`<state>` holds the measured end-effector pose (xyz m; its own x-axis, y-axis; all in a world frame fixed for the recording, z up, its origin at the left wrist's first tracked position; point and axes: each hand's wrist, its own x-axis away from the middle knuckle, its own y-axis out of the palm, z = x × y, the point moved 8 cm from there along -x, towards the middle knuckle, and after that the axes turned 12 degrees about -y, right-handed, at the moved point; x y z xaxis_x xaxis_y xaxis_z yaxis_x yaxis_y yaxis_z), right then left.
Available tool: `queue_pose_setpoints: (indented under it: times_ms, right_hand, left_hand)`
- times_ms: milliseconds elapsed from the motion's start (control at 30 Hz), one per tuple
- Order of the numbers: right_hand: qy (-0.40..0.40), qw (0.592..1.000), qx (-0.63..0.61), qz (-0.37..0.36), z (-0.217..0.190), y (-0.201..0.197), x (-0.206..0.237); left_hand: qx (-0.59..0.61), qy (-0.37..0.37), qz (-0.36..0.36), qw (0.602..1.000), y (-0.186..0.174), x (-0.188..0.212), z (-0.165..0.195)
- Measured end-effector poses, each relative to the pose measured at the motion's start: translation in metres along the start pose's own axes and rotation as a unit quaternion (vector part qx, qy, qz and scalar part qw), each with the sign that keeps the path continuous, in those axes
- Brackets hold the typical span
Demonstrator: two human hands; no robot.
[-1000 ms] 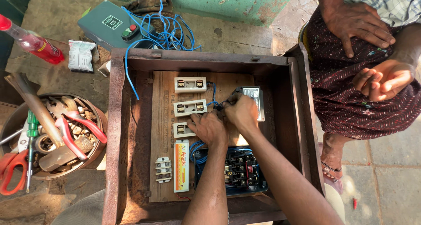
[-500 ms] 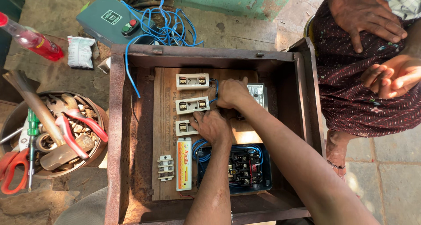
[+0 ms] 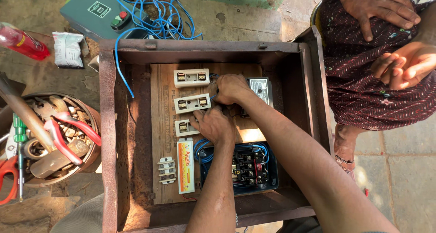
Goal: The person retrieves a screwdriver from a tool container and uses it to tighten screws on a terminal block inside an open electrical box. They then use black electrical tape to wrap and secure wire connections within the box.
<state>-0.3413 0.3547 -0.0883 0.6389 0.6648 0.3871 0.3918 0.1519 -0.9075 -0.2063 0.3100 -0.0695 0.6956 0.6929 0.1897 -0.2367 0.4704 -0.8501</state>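
Hands meet mid-board inside our rusty metal box (image 3: 109, 137): our left hand (image 3: 213, 124) rests fingertips on the middle white fuse holder (image 3: 192, 103), its long axis crosswise; our right hand (image 3: 230, 88), curled, pinches something hidden beside it, near the far edge.

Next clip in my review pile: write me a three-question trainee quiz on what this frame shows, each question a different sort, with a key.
1. True or false: the left hand rests beside the lowest of the three white fuse holders on the wooden board.
2. Multiple choice: the blue wires outside the rusty metal box trail towards which thing? A. the grey-green starter box with red and green buttons B. the red bottle C. the round tub of tools
3. Fill in: the right hand is next to the ______ fuse holders.

Key: 1 true; 2 A; 3 upper two.
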Motion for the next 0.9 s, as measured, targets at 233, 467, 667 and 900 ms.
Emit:
queue_pose_setpoints:
  times_ms: [233, 467, 667, 900]
  right_hand:
    - [-0.007, 1.000, -0.011, -0.005, 0.007, 0.003, -0.001]
    - [-0.036, 0.999, -0.038, -0.012, 0.005, -0.003, 0.002]
    - [-0.071, 0.984, -0.053, -0.156, -0.003, -0.010, 0.014]
    - [-0.144, 0.987, 0.025, -0.063, -0.015, -0.018, 0.023]
  left_hand:
    - [0.040, 0.029, 0.055, 0.997, 0.006, 0.000, -0.004]
    - [0.022, -0.002, 0.076, 0.997, 0.005, 0.003, -0.008]
    - [0.019, -0.036, -0.010, 0.999, 0.005, 0.002, -0.006]
    - [-0.005, 0.000, -0.005, 1.000, -0.018, 0.003, 0.008]
